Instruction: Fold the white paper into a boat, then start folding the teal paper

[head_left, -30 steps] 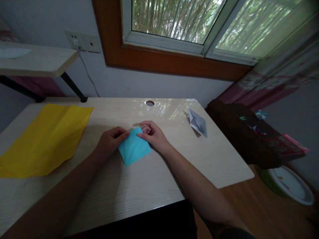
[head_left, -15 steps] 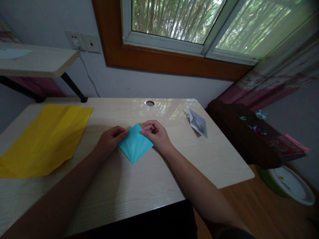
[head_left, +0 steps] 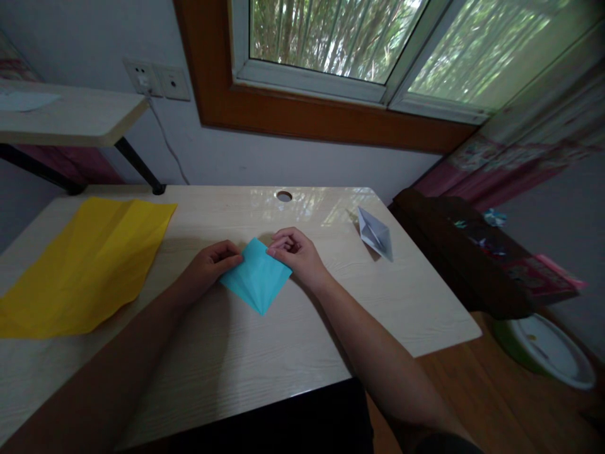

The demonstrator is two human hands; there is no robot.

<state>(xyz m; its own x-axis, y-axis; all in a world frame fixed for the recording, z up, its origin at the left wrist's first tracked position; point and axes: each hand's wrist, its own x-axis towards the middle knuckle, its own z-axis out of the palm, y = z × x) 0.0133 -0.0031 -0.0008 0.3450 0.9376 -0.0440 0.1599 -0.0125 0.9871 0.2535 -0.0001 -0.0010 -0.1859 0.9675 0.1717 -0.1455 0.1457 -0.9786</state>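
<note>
A pale wooden table (head_left: 265, 372) carried 3 papers: a yellow sheet (head_left: 80, 265) along its left edge, a folded blue square (head_left: 258, 277) mid-table, a white folded boat (head_left: 375, 233) near the far right corner

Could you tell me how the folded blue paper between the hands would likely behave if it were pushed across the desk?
The blue paper is thin, folded flat, so probably very light and floppy. On the glossy desk it would likely slide easily. Left hand and right hand pinch its upper corners.
</note>
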